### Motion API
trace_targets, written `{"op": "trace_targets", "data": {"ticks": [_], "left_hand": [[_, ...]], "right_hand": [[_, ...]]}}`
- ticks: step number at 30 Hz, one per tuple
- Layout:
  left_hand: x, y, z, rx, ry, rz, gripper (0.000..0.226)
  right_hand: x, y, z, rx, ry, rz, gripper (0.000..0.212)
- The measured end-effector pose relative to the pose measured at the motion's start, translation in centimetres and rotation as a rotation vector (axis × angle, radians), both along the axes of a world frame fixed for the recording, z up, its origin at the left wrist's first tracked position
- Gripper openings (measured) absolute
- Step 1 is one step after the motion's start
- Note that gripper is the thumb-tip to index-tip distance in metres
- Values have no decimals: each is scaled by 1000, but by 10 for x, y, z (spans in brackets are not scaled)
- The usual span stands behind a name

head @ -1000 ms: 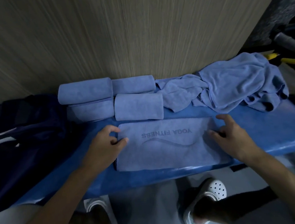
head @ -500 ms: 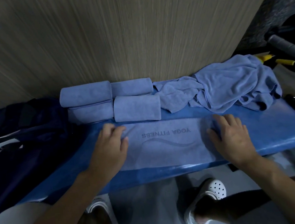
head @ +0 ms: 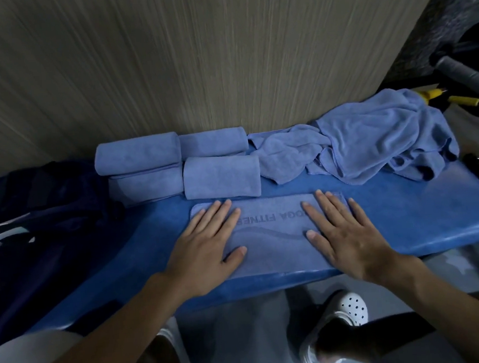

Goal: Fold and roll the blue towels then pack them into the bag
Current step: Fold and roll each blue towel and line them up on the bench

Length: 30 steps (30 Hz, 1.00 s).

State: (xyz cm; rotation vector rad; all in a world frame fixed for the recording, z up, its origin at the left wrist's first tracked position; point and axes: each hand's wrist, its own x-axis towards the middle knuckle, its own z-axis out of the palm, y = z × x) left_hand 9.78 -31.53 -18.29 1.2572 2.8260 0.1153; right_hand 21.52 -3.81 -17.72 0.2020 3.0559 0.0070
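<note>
A folded blue towel (head: 274, 237) with embossed lettering lies flat on the blue bench (head: 424, 218). My left hand (head: 206, 247) presses flat on its left part, fingers straight. My right hand (head: 349, 238) presses flat on its right part. Behind it sit several rolled blue towels (head: 222, 175), stacked in two rows against the wall. A heap of loose blue towels (head: 372, 139) lies at the back right. A dark navy bag (head: 35, 220) rests on the bench's left end.
A wood-grain wall (head: 194, 56) rises directly behind the bench. Yellow-handled tools (head: 462, 102) and a grey bar (head: 464, 73) lie beyond the bench's right end. My feet in white clogs (head: 346, 316) stand below the bench's front edge.
Both hands went from pinching the folded towel's side edges to lying flat on top of it, and moved inward toward its middle.
</note>
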Motion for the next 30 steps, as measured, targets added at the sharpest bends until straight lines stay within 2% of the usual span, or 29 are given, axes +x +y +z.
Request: {"op": "trace_targets", "data": {"ticks": [5,8,11,13,21,26,30], "left_hand": [[-2,3,19,45,58,-19,68],[-16,13,32,107,131,-24,57],[-32,23,33,69,135,-2,60],[-41,25,30,16,149,1,62],[-63,30,27,-23,157,58,68],[-68,31,28,19,167,54,60],[-68,31,31,33,176,64,58]], "right_hand": [[-13,-8,15,20,20,5,63],[-41,-25,34,-138,110,74,60],[-76,-47,43,-376,92,130,53],[-93,-56,42,-459,62,125,54],[-131,-56,34,-416,88,115,59],[-144,-58,35,-509,238,-87,69],[-155,-59,35,-605,177,-246,67]]}}
